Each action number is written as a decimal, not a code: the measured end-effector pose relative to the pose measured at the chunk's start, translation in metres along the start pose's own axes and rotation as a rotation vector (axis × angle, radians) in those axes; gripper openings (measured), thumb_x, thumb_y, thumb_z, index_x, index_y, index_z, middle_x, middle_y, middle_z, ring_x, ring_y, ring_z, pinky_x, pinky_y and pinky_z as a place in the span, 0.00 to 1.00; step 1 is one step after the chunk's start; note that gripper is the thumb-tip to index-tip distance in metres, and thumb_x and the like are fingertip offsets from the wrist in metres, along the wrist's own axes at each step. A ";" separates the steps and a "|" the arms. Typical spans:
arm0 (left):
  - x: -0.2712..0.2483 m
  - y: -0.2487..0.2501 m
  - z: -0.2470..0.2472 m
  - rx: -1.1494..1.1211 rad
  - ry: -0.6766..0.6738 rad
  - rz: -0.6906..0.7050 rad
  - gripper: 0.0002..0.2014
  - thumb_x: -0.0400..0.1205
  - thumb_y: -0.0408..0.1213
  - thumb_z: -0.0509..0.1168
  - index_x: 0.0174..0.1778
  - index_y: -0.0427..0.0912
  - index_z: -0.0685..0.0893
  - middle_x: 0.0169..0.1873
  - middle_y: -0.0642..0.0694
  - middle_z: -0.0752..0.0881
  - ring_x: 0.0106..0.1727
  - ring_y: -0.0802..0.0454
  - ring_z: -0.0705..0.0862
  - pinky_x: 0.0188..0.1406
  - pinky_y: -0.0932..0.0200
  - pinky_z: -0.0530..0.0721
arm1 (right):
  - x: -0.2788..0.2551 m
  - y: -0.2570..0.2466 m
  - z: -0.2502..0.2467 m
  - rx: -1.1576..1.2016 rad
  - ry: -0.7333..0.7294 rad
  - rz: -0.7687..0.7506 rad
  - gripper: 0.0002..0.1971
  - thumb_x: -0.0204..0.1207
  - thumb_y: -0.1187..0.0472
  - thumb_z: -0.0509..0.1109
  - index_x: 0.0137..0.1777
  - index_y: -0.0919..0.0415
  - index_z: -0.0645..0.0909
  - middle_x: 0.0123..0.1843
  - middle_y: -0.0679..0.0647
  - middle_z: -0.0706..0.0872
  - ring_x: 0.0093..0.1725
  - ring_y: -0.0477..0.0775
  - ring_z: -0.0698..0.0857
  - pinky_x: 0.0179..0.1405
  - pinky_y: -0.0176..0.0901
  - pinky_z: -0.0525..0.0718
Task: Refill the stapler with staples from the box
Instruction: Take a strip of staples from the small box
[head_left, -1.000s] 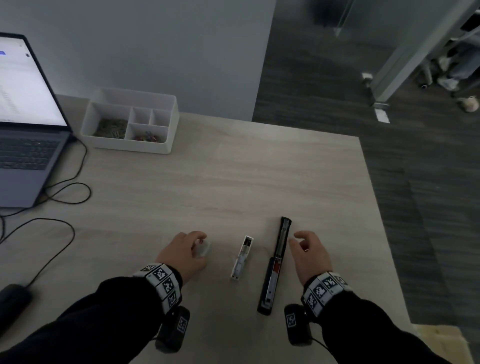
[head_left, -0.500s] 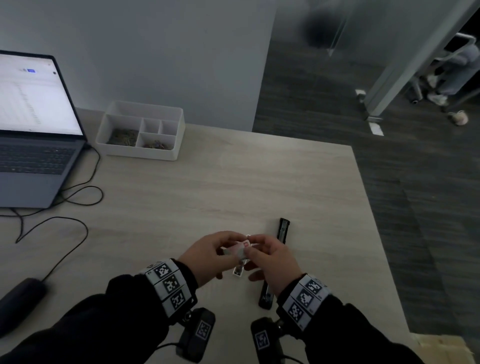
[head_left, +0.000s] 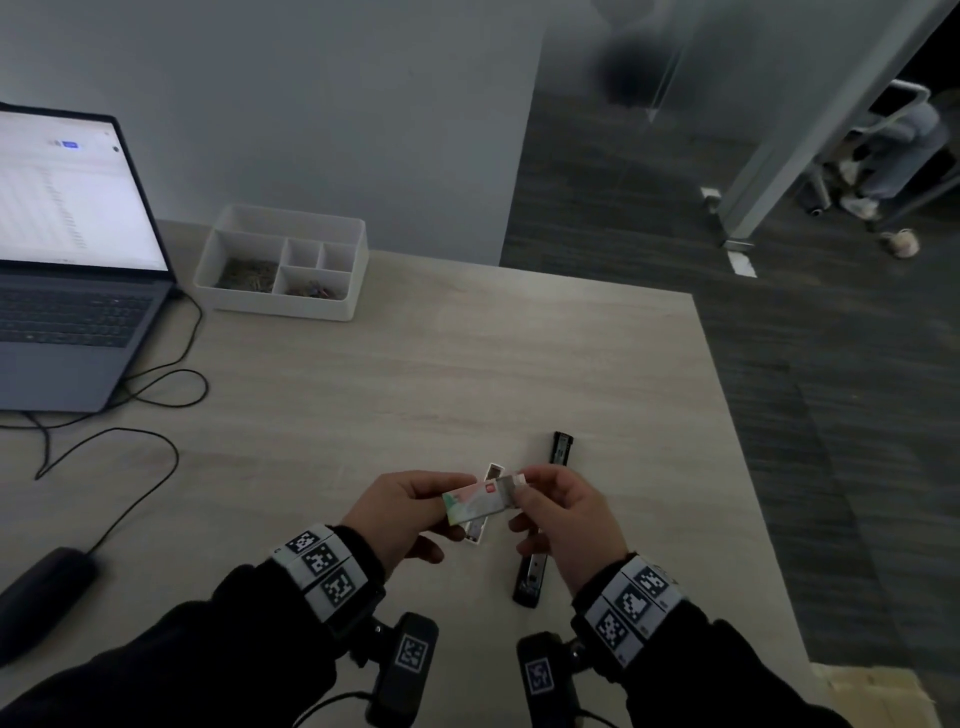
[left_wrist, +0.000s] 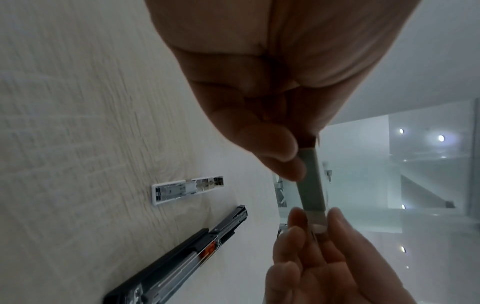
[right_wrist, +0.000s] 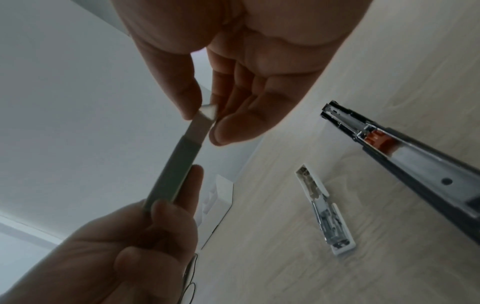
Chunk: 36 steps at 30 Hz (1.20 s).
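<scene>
A small flat staple box (head_left: 477, 500) with a red mark is held above the table between both hands. My left hand (head_left: 400, 506) grips its left end (right_wrist: 166, 185), and my right hand (head_left: 558, 512) pinches the inner tray (left_wrist: 315, 221) that sticks out of its right end (right_wrist: 205, 115). Under the hands a small white stapler (head_left: 485, 506) lies open on the table (left_wrist: 187, 189) (right_wrist: 324, 216). To its right lies a long black stapler (head_left: 545, 525), opened flat, its metal channel and orange pusher showing (left_wrist: 182, 257) (right_wrist: 405, 152).
A white desk organiser (head_left: 283, 262) with clips stands at the back of the table (head_left: 415, 374). An open laptop (head_left: 67, 260) sits at the left with black cables (head_left: 130, 415) and a dark adapter (head_left: 41, 592). The table's right edge drops to dark carpet.
Both hands left the table and came together over the white stapler. The left hand picked up the staple box, and the right hand has now pinched its tray end.
</scene>
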<state>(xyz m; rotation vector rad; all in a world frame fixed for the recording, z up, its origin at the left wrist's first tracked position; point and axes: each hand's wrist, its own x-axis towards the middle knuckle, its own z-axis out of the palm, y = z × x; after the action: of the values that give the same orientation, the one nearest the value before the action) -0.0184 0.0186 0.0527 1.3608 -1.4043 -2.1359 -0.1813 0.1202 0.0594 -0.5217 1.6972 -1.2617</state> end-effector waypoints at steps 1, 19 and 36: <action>0.000 0.000 -0.001 -0.020 0.011 -0.007 0.13 0.79 0.25 0.66 0.49 0.45 0.92 0.39 0.41 0.93 0.32 0.49 0.88 0.19 0.59 0.82 | 0.000 -0.001 -0.002 0.006 0.008 -0.011 0.06 0.78 0.65 0.71 0.54 0.59 0.82 0.44 0.57 0.90 0.33 0.51 0.87 0.29 0.48 0.87; -0.010 0.000 -0.003 0.011 0.014 0.014 0.11 0.78 0.29 0.70 0.48 0.48 0.92 0.40 0.41 0.93 0.34 0.50 0.88 0.23 0.56 0.85 | 0.006 0.008 0.001 -0.524 0.017 -0.154 0.10 0.68 0.44 0.76 0.40 0.49 0.88 0.38 0.45 0.86 0.34 0.44 0.82 0.33 0.40 0.80; 0.001 -0.009 -0.017 -0.029 -0.004 -0.063 0.09 0.80 0.35 0.67 0.52 0.46 0.92 0.44 0.40 0.90 0.38 0.48 0.87 0.28 0.53 0.85 | 0.016 0.015 0.014 -0.244 -0.012 0.127 0.10 0.71 0.52 0.75 0.37 0.59 0.87 0.27 0.55 0.83 0.26 0.51 0.83 0.18 0.38 0.73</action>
<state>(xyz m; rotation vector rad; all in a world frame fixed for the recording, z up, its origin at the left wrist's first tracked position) -0.0027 0.0120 0.0429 1.4092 -1.3440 -2.1900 -0.1738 0.1067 0.0381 -0.5537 1.8556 -0.9654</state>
